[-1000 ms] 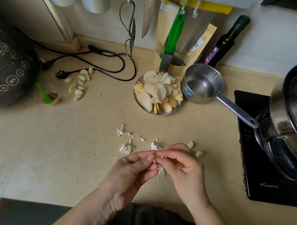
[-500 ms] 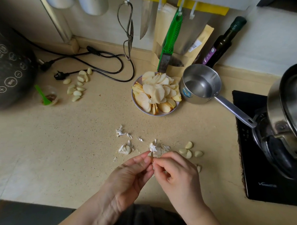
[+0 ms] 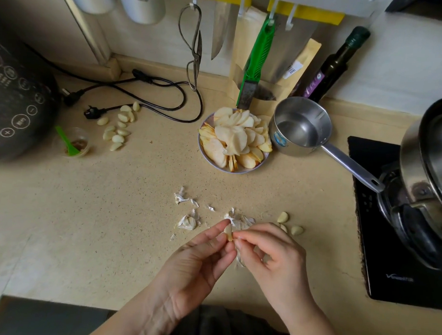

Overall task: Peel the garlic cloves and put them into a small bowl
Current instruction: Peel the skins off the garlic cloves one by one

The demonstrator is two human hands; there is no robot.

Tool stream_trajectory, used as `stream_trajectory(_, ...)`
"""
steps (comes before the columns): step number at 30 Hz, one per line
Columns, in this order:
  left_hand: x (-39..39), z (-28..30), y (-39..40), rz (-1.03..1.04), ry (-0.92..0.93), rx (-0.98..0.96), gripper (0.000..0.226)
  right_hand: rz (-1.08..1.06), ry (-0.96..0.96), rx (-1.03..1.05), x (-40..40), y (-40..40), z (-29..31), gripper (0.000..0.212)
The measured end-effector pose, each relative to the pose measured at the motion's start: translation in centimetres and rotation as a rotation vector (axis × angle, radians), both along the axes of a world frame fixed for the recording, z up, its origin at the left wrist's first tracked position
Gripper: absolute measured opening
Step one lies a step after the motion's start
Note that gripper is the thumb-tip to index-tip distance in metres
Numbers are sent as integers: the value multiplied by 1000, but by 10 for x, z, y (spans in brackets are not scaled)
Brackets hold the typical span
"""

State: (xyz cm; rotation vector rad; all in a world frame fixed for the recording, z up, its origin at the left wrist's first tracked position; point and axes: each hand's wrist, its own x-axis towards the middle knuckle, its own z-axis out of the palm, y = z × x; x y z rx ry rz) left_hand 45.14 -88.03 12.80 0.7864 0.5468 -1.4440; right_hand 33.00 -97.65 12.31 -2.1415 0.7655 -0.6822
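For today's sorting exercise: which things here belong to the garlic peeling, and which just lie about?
Job: clove pinched by left hand and right hand; peeled cloves; skins.

Lying about: bowl of fruit slices, saucepan, scissors, bottle, cable.

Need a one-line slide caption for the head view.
Both hands, left hand and right hand, pinch a garlic clove above the counter, papery skins scattered nearby.

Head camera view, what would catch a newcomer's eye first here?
Near the front of the counter, the left hand and right hand pinch one garlic clove between them, loose garlic skins scattered beyond. Farther back stands a bowl of sliced fruit, a steel saucepan beside it.
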Motion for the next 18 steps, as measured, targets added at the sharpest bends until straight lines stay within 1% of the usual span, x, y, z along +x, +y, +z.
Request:
stream_trajectory(2, 1, -1, 0, -8, -15, -13, 29, 34, 34, -32, -1, 0, 3, 12)
stream_trajectory(4, 1, -2, 0, -28, -48, -20, 29, 49, 89, -119, -1, 0, 6, 8)
stream_trajectory(8, 1, -3, 1, -63, -194, 46, 25, 63, 168, -216, 2, 0, 8, 4)
stream_trajectory(11, 2, -3, 0, -87, -320, 122, 15, 80, 173, -214, 3, 2, 9, 5)
stream_trajectory(14, 2, -4, -1, -114, -300, 167, 15, 97, 155, -163, 2, 1, 11, 7)
stream_trajectory(16, 3, -4, -1, -133, -274, 189, 16, 115, 190, -194, 2, 0, 13, 9)
stream_trajectory(18, 5, -4, -2, -157, -283, 208, 17, 141, 233, -236, 2, 2, 12, 3)
